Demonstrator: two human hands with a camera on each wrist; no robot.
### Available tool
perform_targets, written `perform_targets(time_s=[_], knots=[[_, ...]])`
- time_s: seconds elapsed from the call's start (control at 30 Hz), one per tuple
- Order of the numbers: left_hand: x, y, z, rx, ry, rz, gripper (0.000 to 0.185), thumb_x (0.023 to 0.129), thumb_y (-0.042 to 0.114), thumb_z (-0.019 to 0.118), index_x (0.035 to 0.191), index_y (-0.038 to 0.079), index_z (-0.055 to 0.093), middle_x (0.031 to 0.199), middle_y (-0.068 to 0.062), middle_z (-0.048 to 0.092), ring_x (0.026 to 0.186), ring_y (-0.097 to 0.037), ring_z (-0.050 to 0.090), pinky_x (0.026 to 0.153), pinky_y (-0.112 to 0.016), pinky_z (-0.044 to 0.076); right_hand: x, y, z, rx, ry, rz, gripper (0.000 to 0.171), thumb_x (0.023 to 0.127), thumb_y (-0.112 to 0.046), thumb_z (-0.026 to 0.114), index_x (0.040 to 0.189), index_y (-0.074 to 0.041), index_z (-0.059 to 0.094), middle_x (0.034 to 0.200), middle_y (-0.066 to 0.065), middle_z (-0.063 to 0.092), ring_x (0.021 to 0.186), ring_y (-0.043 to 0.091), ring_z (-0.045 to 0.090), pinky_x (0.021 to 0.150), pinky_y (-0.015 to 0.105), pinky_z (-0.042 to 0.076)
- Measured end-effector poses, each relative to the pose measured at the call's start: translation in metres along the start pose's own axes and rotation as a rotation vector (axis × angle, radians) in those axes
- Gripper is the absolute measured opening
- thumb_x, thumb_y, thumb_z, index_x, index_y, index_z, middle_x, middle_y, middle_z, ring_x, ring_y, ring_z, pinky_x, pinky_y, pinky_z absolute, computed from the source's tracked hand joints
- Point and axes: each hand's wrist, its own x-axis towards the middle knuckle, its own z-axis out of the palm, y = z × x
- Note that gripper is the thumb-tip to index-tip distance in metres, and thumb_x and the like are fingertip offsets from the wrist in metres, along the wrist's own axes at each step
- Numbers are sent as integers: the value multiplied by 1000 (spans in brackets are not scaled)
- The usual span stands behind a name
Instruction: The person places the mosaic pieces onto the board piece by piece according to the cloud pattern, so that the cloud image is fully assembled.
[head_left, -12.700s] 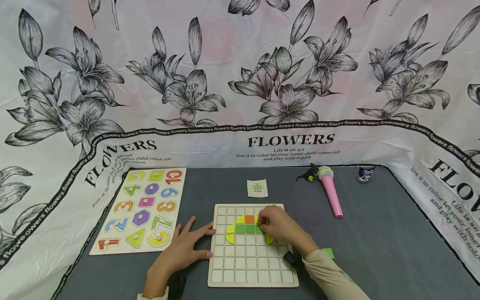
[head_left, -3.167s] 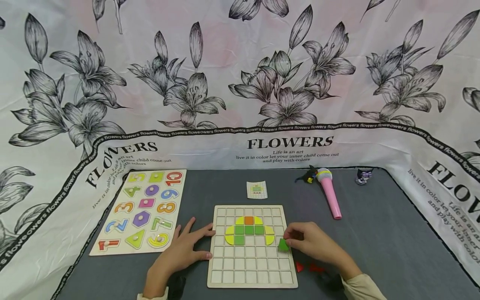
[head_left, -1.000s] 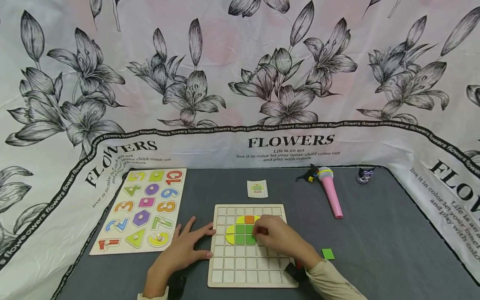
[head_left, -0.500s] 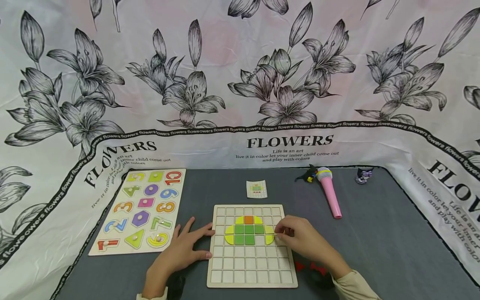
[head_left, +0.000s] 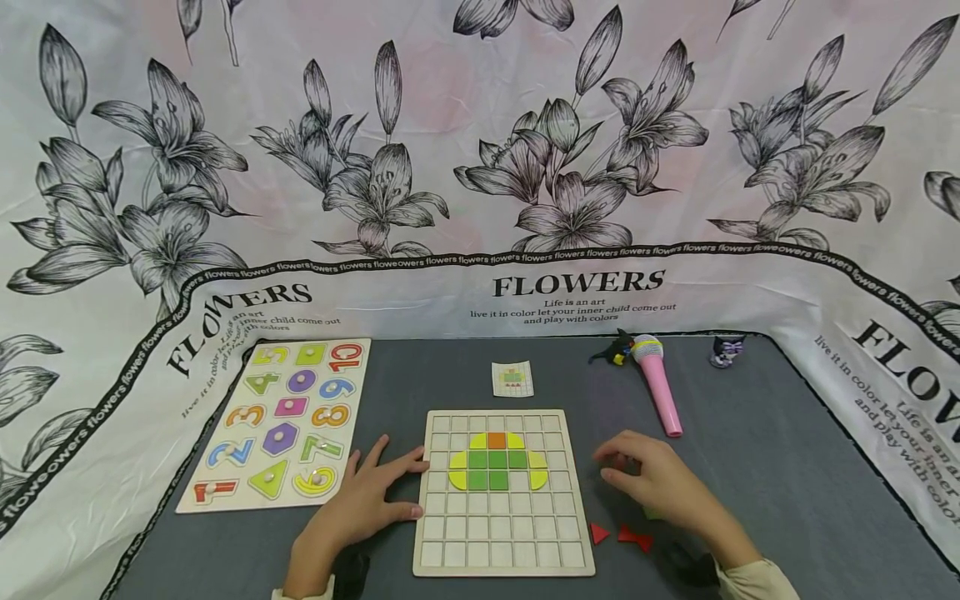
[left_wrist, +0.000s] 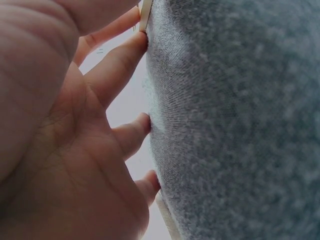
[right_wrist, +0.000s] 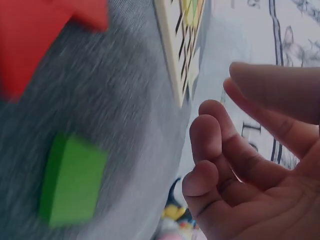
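A pale wooden grid board [head_left: 498, 528] lies mid-table. Set in its upper cells are an orange square [head_left: 497, 440], green squares [head_left: 497, 460] in two rows and several yellow rounded corner pieces [head_left: 458, 469]. My left hand [head_left: 367, 500] spreads its fingers, its thumb and fingertips against the board's left edge. My right hand [head_left: 660, 483] hovers right of the board, fingers loosely bent and nothing between them. Below it lies a green square block [right_wrist: 75, 182], nearly covered by the hand in the head view. Nearby are a red triangle [head_left: 597, 533] and more red pieces [head_left: 636, 538].
A small pattern card [head_left: 512, 379] lies beyond the board. To the left is a number and shape puzzle [head_left: 281, 437]. At the back right are a pink toy microphone [head_left: 660, 392], a black figurine [head_left: 618, 348] and a small purple one [head_left: 726, 352]. A floral cloth [head_left: 420, 300] borders the table.
Since the oldest frame, two green squares have been set in the lower row. Over the last second my right hand has left the board, moving right. The left hand has stayed at the board's edge.
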Motion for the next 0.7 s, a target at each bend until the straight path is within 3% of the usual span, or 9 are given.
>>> perform_targets(time_s=[0.27,0.57,0.7], knots=[[0,1,0,-7,-3,-4,70,87,32,90,151,16,64,160,-6,54,160,-52,10,119,-77,-6,-25,18,-13,-31,10,4,23,91,-7,85,112,-12,78,103,-3,70,87,14,59,65,28,50],[0,1,0,-11,-15,-5,69,87,33,89,150,17,65,161,-7,52,160,-53,9,119,-78,-6,-50,36,-18,-37,-3,24,30,89,-11,88,116,-11,77,104,-7,68,88,9,57,67,27,48],[0,1,0,-11,-12,-6,70,87,32,90,151,17,65,162,-6,52,160,-52,10,120,-77,-6,-55,40,-22,-13,-63,74,32,89,-14,88,118,-11,76,110,-2,67,90,8,56,68,27,49]])
